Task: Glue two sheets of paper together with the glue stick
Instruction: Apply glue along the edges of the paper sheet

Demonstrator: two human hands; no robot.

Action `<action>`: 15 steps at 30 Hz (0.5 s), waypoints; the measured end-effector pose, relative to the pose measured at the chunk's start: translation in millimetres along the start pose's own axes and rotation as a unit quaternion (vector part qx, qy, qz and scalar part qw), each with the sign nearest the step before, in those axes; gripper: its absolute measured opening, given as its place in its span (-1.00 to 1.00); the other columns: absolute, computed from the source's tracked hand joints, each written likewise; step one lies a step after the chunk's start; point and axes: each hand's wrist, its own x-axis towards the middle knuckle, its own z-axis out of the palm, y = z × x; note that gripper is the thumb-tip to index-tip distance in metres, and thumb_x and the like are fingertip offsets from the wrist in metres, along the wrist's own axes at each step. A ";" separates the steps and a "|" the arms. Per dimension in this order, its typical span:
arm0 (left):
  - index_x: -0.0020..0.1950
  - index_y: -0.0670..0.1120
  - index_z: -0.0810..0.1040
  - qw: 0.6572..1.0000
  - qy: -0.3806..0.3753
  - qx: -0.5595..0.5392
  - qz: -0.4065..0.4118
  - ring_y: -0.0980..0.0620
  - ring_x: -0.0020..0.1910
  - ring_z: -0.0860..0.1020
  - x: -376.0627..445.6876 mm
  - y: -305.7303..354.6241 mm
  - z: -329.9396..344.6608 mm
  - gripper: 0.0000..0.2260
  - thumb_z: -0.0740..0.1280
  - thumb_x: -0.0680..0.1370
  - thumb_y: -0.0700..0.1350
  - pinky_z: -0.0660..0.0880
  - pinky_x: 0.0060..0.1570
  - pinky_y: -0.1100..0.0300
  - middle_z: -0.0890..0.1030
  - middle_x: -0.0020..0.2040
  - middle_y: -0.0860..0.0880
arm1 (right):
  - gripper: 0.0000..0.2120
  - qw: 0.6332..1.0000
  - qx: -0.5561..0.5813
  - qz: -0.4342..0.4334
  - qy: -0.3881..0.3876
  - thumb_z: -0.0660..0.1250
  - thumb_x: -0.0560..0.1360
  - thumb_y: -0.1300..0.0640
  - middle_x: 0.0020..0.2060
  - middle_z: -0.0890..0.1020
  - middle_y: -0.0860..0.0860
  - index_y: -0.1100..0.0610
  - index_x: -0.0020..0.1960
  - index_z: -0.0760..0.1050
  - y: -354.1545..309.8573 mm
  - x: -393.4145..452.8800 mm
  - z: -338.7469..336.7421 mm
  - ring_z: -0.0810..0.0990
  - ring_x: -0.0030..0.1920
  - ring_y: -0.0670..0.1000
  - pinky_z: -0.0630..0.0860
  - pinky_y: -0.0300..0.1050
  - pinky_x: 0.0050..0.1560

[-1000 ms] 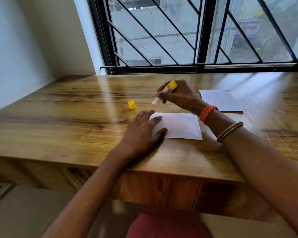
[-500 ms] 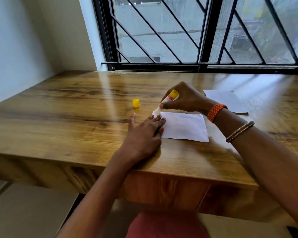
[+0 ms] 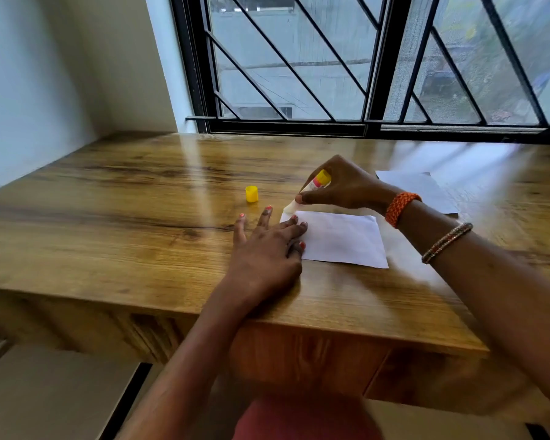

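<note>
A white sheet of paper [image 3: 343, 239] lies flat on the wooden desk [image 3: 140, 217]. My left hand [image 3: 267, 249] rests flat with spread fingers on the sheet's left edge, pressing it down. My right hand [image 3: 343, 185] grips an uncapped glue stick [image 3: 311, 188], tilted down to the left, its pale tip touching the sheet's far left corner. A second white sheet [image 3: 423, 188] lies further back on the right, partly behind my right wrist. The yellow glue cap [image 3: 251, 194] stands on the desk to the left of the stick.
A barred window [image 3: 362, 58] runs along the desk's far edge and a white wall [image 3: 29, 90] closes the left side. The desk's front edge [image 3: 299, 322] is near my forearms. Red fabric [image 3: 299, 420] shows below.
My right hand has brought the glue stick down from above the desk until its tip touches the sheet's far left corner. My left hand has shifted slightly along the sheet's left edge.
</note>
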 end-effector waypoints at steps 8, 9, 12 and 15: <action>0.47 0.18 0.17 1.000 -0.002 -0.010 0.001 0.11 0.54 -0.14 0.3 0.0 0.5 -0.59 0.05 0.61 0.04 -0.35 0.44 -0.09 0.11 0.54 0.18 | -0.43 1.000 0.008 -0.001 -0.007 0.35 0.15 -0.34 -0.31 0.68 0.09 0.15 -0.19 0.65 1.7 -0.5 1.9 0.49 -0.36 -0.10 0.40 0.02 -0.08; 0.47 0.18 0.17 1.000 -0.002 -0.011 0.000 0.12 0.54 -0.14 0.1 0.0 0.3 -0.59 0.05 0.61 0.04 -0.35 0.44 -0.09 0.11 0.54 0.18 | -0.43 1.000 0.010 -0.002 -0.009 0.35 0.15 -0.34 -0.31 0.67 0.09 0.15 -0.19 0.65 0.4 0.7 3.2 0.49 -0.36 -0.10 0.41 0.03 -0.07; 0.47 0.18 0.18 1.000 -0.001 -0.019 -0.003 0.12 0.54 -0.15 -0.1 -0.3 -0.3 -0.59 0.07 0.61 0.03 -0.32 0.45 -0.07 0.11 0.54 0.18 | -0.42 1.000 0.004 -0.008 -0.015 0.34 0.14 -0.36 -0.31 0.67 0.07 0.14 -0.18 0.65 -2.3 3.3 3.9 0.50 -0.34 -0.09 0.41 0.06 -0.03; 0.46 0.18 0.20 0.999 0.000 -0.041 -0.007 0.11 0.54 -0.16 0.1 -0.5 0.2 -0.59 0.10 0.60 0.03 -0.23 0.48 -0.05 0.12 0.54 0.17 | -0.47 1.000 -0.005 -0.008 -0.016 0.38 0.18 -0.31 -0.28 0.67 0.05 0.12 -0.15 0.65 0.4 1.6 0.8 0.51 -0.31 -0.08 0.42 0.05 0.01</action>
